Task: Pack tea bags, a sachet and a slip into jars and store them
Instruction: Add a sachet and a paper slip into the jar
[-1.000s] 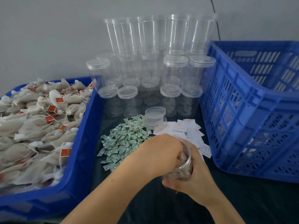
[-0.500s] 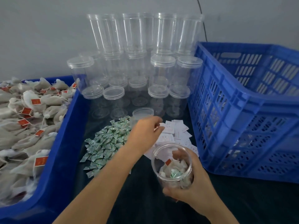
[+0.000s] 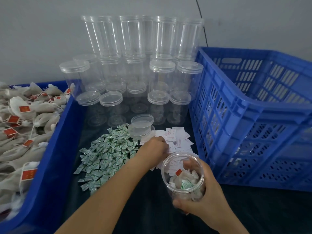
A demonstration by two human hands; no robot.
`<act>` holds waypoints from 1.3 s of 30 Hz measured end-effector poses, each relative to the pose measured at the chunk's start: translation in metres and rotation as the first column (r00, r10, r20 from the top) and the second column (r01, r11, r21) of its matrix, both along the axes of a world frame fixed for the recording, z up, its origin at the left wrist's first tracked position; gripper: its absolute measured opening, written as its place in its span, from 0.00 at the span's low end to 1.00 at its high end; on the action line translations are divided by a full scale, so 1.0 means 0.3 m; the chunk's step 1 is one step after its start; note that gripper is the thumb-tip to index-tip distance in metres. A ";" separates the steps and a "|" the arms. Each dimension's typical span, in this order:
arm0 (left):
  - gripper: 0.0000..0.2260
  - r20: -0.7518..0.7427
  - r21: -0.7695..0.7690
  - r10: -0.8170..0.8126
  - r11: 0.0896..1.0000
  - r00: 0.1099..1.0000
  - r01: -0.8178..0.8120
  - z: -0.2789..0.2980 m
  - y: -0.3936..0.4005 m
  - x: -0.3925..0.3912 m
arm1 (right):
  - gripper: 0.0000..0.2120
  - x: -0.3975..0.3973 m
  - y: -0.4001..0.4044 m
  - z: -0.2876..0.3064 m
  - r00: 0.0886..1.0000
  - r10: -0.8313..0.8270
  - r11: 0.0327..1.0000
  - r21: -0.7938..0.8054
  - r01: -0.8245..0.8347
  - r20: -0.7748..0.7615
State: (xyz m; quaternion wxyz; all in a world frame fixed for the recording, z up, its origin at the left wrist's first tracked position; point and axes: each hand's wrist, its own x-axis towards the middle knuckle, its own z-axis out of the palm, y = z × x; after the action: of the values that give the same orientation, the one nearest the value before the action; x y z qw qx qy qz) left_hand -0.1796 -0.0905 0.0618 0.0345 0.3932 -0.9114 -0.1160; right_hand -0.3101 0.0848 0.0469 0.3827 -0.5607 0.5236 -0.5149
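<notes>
So the right hand (image 3: pixel 202 198) has its fingers (image 3: pixel 190 164) and thumb wrapped round a clear round plastic jar (image 3: pixel 183 176), open at the top, held near the front of the dark surface (image 3: pixel 148 208). Inside you can see beige mesh tea bags, one with a little red tag, plus a green-and-white sachet lying on top of them.

The left hand (image 3: pixel 154 149) reaches over the pile of small white paper slips (image 3: pixel 177 141) just beyond the jar, fingers bent down onto the slips; whether they've actually pinched one, can't tell, the back of the hand hides the tips.

Left of the slips there's a heap of small green-and-white sachets (image 3: pixel 108 152). Just past both piles sits a short stack of clear lids (image 3: pixel 141 125). Farther back, a whole bunch of empty clear lidded jars (image 3: pixel 140 68) stacked up against the grey wall.

Far left: a blue plastic bin (image 3: pixel 50 157) piled with beige tea bags with red tags (image 3: pixel 22 125). Right side: a blue slotted plastic crate (image 3: pixel 253 115).
</notes>
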 end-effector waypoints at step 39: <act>0.07 -0.677 -0.360 -0.238 0.932 0.697 -0.031 0.242 0.235 0.109 | 0.48 -0.002 -0.036 0.019 0.992 -0.066 0.995 0.067 0.073 -0.104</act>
State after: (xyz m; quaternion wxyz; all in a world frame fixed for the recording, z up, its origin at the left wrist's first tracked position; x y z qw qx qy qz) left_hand -0.1470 -0.0202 0.1345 0.4441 0.2529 -0.8538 -0.0991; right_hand -0.3106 0.0740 0.0526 0.3571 -0.5537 0.5794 -0.4798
